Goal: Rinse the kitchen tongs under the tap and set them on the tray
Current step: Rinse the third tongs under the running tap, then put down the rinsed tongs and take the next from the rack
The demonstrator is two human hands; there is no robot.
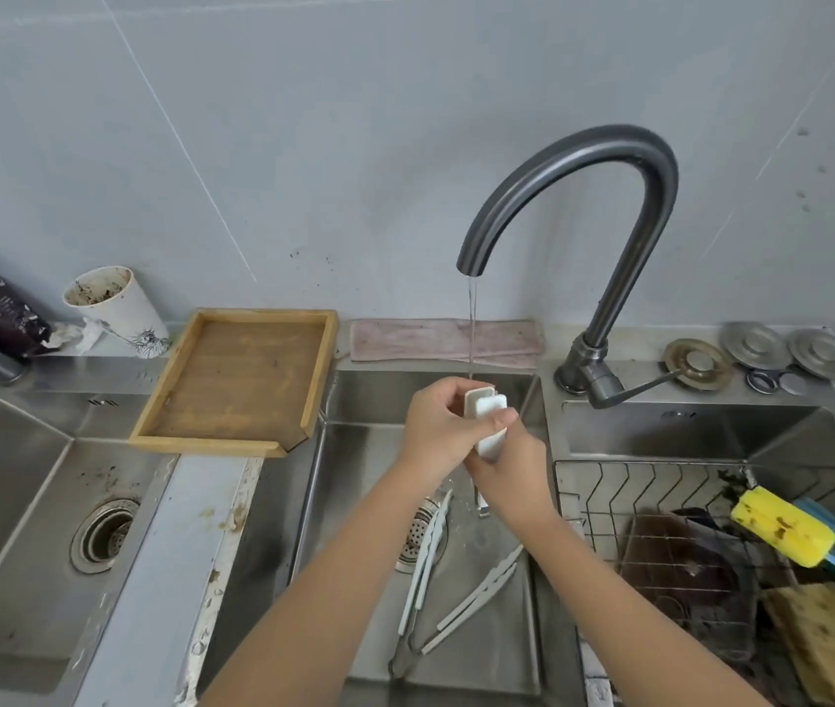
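Sink [369,451]: second tongs [448,589] lie unrinsed near the drain.
Tray [239,382]: bare, on the sink's left rim.
Tap [573,196]: running thinly.
Tongs [487,418]: upright under stream, mid-rinse.
Left hand [436,426]: fingers wrapped round them.
Right hand [510,464]: fingers clasping lower.

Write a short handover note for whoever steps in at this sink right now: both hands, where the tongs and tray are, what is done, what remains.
Left hand and right hand together hold one pair of white tongs, tips up, under the tap; water is running.
Two more tongs lie in the middle sink.
The wooden tray sits left of the sink with nothing on it.
Left: finish rinsing, set the tongs on the tray.
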